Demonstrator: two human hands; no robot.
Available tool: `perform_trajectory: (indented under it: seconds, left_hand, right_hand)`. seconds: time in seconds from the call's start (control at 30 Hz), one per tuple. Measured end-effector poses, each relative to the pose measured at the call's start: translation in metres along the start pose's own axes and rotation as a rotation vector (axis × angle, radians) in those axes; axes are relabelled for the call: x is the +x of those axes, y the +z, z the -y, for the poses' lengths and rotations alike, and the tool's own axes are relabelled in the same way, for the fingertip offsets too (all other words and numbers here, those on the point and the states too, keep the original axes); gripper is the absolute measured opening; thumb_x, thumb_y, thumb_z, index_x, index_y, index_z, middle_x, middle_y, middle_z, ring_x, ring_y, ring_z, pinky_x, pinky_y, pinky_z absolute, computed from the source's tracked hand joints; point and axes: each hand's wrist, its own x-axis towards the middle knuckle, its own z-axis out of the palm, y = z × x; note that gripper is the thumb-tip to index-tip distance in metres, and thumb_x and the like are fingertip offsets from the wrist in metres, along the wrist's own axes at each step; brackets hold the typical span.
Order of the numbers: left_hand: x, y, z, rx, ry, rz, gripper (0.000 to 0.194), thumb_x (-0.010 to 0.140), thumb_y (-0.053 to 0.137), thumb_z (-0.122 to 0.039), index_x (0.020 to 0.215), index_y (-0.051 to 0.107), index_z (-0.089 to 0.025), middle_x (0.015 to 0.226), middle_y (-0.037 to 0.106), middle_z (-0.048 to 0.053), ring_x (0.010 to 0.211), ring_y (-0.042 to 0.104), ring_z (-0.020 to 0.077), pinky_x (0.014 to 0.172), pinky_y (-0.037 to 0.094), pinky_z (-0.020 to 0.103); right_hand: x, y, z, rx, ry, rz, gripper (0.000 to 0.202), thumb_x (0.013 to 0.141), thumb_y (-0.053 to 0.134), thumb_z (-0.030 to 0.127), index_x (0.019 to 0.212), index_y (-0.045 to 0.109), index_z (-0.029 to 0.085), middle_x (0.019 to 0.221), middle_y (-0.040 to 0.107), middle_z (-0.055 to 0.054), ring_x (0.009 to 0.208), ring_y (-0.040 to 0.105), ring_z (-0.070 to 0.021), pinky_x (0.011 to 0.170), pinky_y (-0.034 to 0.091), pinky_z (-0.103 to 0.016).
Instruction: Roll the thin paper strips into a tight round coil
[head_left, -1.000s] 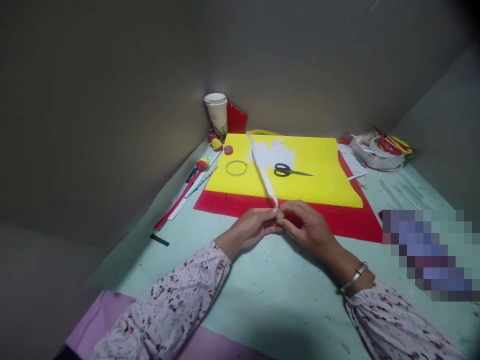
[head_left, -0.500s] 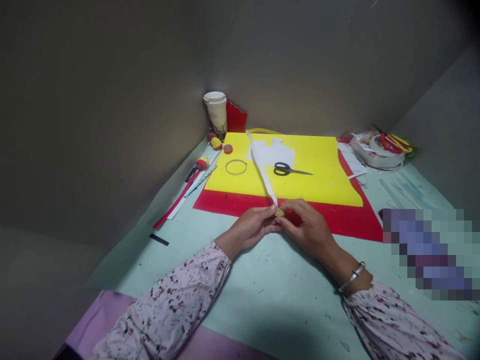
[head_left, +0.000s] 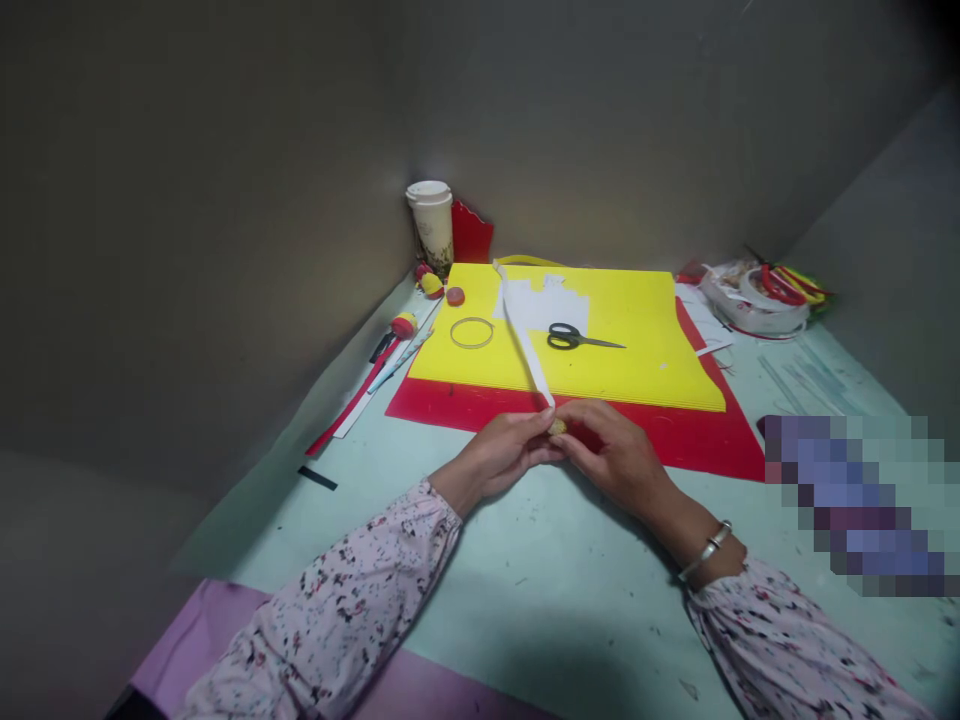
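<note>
My left hand (head_left: pixel 510 455) and my right hand (head_left: pixel 619 455) meet just in front of the coloured sheets, fingertips close together. Between them they pinch a small yellowish rolled coil (head_left: pixel 557 427), mostly covered by the fingers. From the left thumb a long white paper strip (head_left: pixel 529 355) runs back across the yellow sheet (head_left: pixel 637 300). Black-handled scissors (head_left: pixel 577 338) lie on that sheet beyond my right hand. A thin ring (head_left: pixel 472 333) and a roll of reddish tape (head_left: pixel 455 297) rest on its left part.
Under the yellow sheet lies a red sheet (head_left: pixel 697 445). At left are red-and-yellow balls, one (head_left: pixel 405 325) with a red strip (head_left: pixel 352 408), and a black strip (head_left: pixel 318 478). A lidded paper cup (head_left: pixel 433 230) stands at the back; a full container (head_left: pixel 757 300) sits at right, behind a pixelated patch.
Almost nothing differs. Both hands keep their pinch on the coil, with only a slight shift of the fingers and the strip.
</note>
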Motion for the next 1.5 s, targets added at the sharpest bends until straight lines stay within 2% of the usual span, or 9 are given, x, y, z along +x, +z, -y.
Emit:
perform_trajectory:
  seconds: [0.17, 0.37, 0.8, 1.2, 1.5]
  left_hand:
    - [0.0002, 0.0015, -0.0001, -0.037, 0.005, -0.028, 0.019, 0.096, 0.064, -0.02, 0.097, 0.074, -0.004, 0.094, 0.07, 0.015, 0.083, 0.067, 0.0143, 0.08, 0.055, 0.027]
    - [0.0002, 0.0008, 0.001, -0.018, 0.011, -0.008, 0.02, 0.093, 0.068, -0.023, 0.094, 0.075, -0.005, 0.094, 0.071, 0.015, 0.084, 0.067, 0.0146, 0.081, 0.055, 0.028]
    - [0.0001, -0.0017, 0.0015, -0.006, 0.019, 0.066, 0.02, 0.091, 0.071, -0.025, 0.093, 0.076, -0.006, 0.093, 0.073, 0.015, 0.086, 0.068, 0.0161, 0.084, 0.055, 0.029]
    - [-0.0005, -0.0025, -0.0012, 0.01, -0.019, 0.048, 0.014, 0.092, 0.066, -0.017, 0.095, 0.074, -0.006, 0.093, 0.072, 0.014, 0.087, 0.068, 0.016, 0.086, 0.055, 0.031]
    - [-0.0001, 0.0025, -0.0008, -0.029, 0.009, 0.007, 0.014, 0.092, 0.064, -0.015, 0.088, 0.074, -0.005, 0.088, 0.07, 0.011, 0.082, 0.068, 0.0146, 0.084, 0.055, 0.029]
  right_hand:
    - [0.0, 0.003, 0.0009, -0.045, 0.012, -0.063, 0.021, 0.091, 0.068, 0.027, 0.111, 0.062, 0.023, 0.104, 0.069, -0.009, 0.096, 0.066, -0.0253, 0.081, 0.057, -0.041]
    - [0.0, 0.0028, 0.0009, -0.044, -0.005, -0.096, 0.013, 0.091, 0.068, 0.025, 0.103, 0.062, 0.024, 0.102, 0.068, -0.009, 0.097, 0.066, -0.0246, 0.082, 0.056, -0.042]
    - [-0.0001, -0.0012, -0.0031, 0.017, 0.032, -0.003, 0.013, 0.091, 0.066, 0.025, 0.104, 0.064, 0.023, 0.101, 0.071, -0.008, 0.095, 0.067, -0.0232, 0.082, 0.055, -0.039]
    - [0.0008, -0.0051, -0.0025, 0.086, 0.046, 0.076, 0.014, 0.093, 0.062, 0.025, 0.107, 0.063, 0.023, 0.104, 0.069, -0.009, 0.098, 0.065, -0.0242, 0.084, 0.054, -0.041]
    - [-0.0004, 0.0017, -0.0009, -0.036, 0.058, -0.032, 0.017, 0.09, 0.069, 0.03, 0.103, 0.063, 0.022, 0.099, 0.068, -0.009, 0.09, 0.065, -0.0249, 0.076, 0.055, -0.04]
